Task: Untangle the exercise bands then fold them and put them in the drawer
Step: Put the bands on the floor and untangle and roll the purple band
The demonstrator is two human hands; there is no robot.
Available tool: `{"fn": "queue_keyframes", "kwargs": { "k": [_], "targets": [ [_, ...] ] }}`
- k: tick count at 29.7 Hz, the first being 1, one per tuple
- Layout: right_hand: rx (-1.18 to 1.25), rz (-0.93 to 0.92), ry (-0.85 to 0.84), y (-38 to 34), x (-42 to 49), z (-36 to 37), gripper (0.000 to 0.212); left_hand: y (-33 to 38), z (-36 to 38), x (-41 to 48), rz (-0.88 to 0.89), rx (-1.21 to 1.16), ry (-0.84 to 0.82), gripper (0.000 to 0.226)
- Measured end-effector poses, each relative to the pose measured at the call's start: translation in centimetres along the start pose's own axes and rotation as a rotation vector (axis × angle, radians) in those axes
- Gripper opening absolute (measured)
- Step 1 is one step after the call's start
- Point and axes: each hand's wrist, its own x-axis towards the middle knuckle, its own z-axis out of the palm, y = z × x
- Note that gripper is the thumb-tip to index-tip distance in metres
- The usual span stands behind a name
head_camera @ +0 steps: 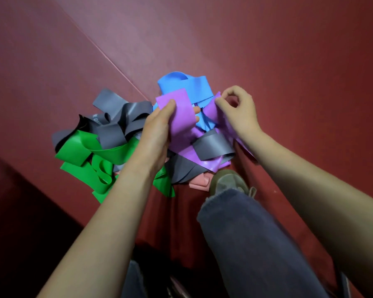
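Two hands: I see both bare hands working over one tangled pile of exercise bands (pixel 138 136) on the red floor (pixel 289 61).
Left hand: my view shows the left hand (pixel 157 130) pinching a flat end of the purple band (pixel 181 117), thumb on top, fingers underneath.
Right hand: the right hand (pixel 238 110) pinches another section of the purple band between thumb and forefinger; the other fingers are curled.
Purple band: held raised between both hands; its lower loops run down into the pile.
Blue band (pixel 187 87): at the far end of the pile, partly behind the purple band.
Grey band (pixel 116 117): loops on the left of the pile; one more grey loop lies below the purple band, near the right forearm.
Green band (pixel 84 155): at the near-left end of the pile, partly under the left forearm.
Pink band (pixel 199 182): a small part shows at the near edge of the pile, touching the shoe (pixel 226 181).
Leg (pixel 256 244): I see dark trousers in the foreground, right of centre.
Drawer: I cannot see it in this view.
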Motion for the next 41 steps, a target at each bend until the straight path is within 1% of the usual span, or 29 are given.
{"fn": "queue_keyframes", "kwargs": {
  "k": [1, 3, 5, 7, 10, 13, 15, 17, 19, 21, 22, 23, 24, 26, 28, 30, 33, 35, 37, 39, 41],
  "targets": [
    [0.151, -0.031, -0.012, -1.0, -0.5, -0.1, 0.027, 0.0, 0.0, 0.0, 0.005, -0.003, 0.015, 0.026],
    [0.367, -0.062, -0.101, -3.4, -1.3, -0.2, 0.031, 0.4, -0.1, 0.1, 0.038, -0.011, 0.051, 0.024],
    [0.452, -0.113, -0.204, -5.9, -2.1, -0.4, 0.030, 0.8, -0.2, 0.0, 0.064, -0.009, 0.100, 0.022],
    [0.516, -0.148, -0.256, -7.9, -2.3, -0.4, 0.025, 1.2, -0.5, 0.2, 0.063, -0.014, 0.141, 0.020],
    [0.662, -0.128, -0.270, -9.7, -2.4, -0.6, 0.014, 1.6, -1.2, 0.7, 0.056, -0.001, 0.188, 0.022],
    [0.766, -0.119, -0.290, -10.4, -2.6, -1.0, 0.016, 1.9, -1.3, 0.7, 0.058, -0.013, 0.163, 0.023],
    [0.681, -0.117, -0.319, -10.4, -3.1, -0.6, 0.024, 2.1, -0.9, 0.5, 0.056, -0.047, 0.119, 0.023],
    [0.526, -0.118, -0.287, -10.1, -3.5, 0.5, 0.027, 2.3, -0.5, 0.3, 0.047, -0.074, 0.092, 0.026],
    [0.446, -0.090, -0.222, -9.4, -3.7, 1.5, 0.025, 2.3, -0.3, 0.2, 0.019, -0.075, 0.049, 0.044],
    [0.412, -0.054, -0.235, -9.0, -3.7, 2.1, 0.022, 2.1, -0.3, 0.1, -0.007, -0.121, -0.005, 0.065],
    [0.402, -0.040, -0.256, -8.8, -3.7, 2.3, 0.021, 2.0, -0.4, -0.1, -0.025, -0.153, -0.040, 0.069],
    [0.399, -0.032, -0.272, -8.6, -3.7, 2.3, 0.020, 1.8, -0.5, -0.2, -0.033, -0.162, -0.044, 0.069],
    [0.401, -0.032, -0.281, -8.6, -3.8, 2.4, 0.020, 1.6, -0.6, -0.3, -0.024, -0.129, -0.041, 0.062],
    [0.427, -0.045, -0.289, -8.3, -4.0, 2.6, 0.021, 1.3, -0.6, -0.3, 0.047, -0.019, 0.014, 0.041],
    [0.467, -0.073, -0.302, -8.0, -4.4, 2.7, 0.022, 1.3, -0.6, -0.2, 0.099, -0.004, 0.058, 0.027],
    [0.518, -0.083, -0.332, -7.6, -4.6, 2.8, 0.026, 1.7, -0.9, -0.2, 0.123, -0.016, 0.057, 0.024],
    [0.559, -0.053, -0.402, -7.3, -4.5, 3.0, 0.030, 2.8, -1.6, -0.3, 0.172, -0.034, 0.076, 0.028],
    [0.444, -0.102, -0.467, -7.2, -4.0, 3.2, 0.028, 3.6, -1.9, -0.4, 0.227, -0.064, 0.102, 0.029],
    [0.227, -0.204, -0.513, -7.2, -3.4, 3.2, 0.019, 4.3, -2.0, -0.7, 0.273, -0.081, 0.128, 0.031],
    [0.025, -0.275, -0.499, -7.1, -2.8, 2.8, 0.009, 4.9, -1.8, -1.0, 0.305, -0.088, 0.137, 0.032],
    [-0.166, -0.308, -0.452, -6.8, -2.2, 2.1, 0.015, 5.7, -1.6, -1.2, 0.341, -0.095, 0.131, 0.032]
  ]
}}
